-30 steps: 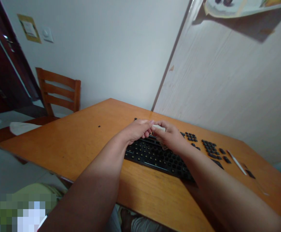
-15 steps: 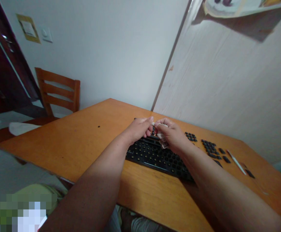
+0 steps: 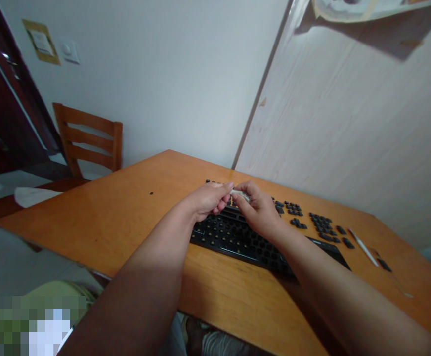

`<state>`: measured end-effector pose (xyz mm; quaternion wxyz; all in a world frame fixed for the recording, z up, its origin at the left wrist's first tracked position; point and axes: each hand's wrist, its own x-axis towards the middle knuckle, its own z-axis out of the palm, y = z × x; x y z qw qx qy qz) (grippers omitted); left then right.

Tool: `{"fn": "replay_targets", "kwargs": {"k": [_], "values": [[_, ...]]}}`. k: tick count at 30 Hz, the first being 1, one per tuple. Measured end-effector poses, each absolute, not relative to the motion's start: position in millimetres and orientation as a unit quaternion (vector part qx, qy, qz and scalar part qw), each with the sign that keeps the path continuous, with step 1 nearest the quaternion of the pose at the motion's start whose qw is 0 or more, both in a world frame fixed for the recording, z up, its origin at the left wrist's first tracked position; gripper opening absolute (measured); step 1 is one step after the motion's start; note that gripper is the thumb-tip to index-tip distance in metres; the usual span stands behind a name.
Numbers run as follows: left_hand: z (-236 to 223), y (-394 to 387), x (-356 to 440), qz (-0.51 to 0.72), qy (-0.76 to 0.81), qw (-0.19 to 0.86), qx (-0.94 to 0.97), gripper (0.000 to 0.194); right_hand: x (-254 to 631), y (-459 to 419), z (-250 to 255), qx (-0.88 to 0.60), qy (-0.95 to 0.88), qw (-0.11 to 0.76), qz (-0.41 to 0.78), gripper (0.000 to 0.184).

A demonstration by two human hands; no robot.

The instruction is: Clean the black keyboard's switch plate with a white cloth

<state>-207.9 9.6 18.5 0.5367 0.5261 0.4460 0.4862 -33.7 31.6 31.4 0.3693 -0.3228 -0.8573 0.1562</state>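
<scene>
Above a black keyboard (image 3: 230, 240) stripped of its keycaps, my two hands meet. My left hand (image 3: 211, 199) is closed, its thumb and fingers pinching one end of a crumpled white tissue (image 3: 243, 194). The rest of the tissue is bunched inside my right hand (image 3: 260, 207), which is closed round it. Whether anything small is wrapped in the tissue is hidden by my fingers. Loose black keycaps (image 3: 321, 225) lie in groups on the table beyond the keyboard, some partly covered by my hands.
A white pen-like stick (image 3: 364, 247) and a small dark tool with a thin wire (image 3: 384, 265) lie on the wooden table (image 3: 126, 232) at right. One tiny dark piece (image 3: 151, 193) sits at left. A wooden chair (image 3: 89, 141) stands by the wall.
The tissue that hung below my right hand is now gathered up between my fingers. My right hand has shifted slightly left, uncovering more keycaps and the keyboard's right end.
</scene>
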Motion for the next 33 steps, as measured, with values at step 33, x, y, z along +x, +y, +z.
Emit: {"fn": "replay_targets", "kwargs": {"k": [33], "values": [[19.7,9.9,-207.2,0.501,0.418,0.34,0.677,0.02,-30.0,34.9,40.7,-0.396,-0.668,0.354,0.521,0.021]]}}
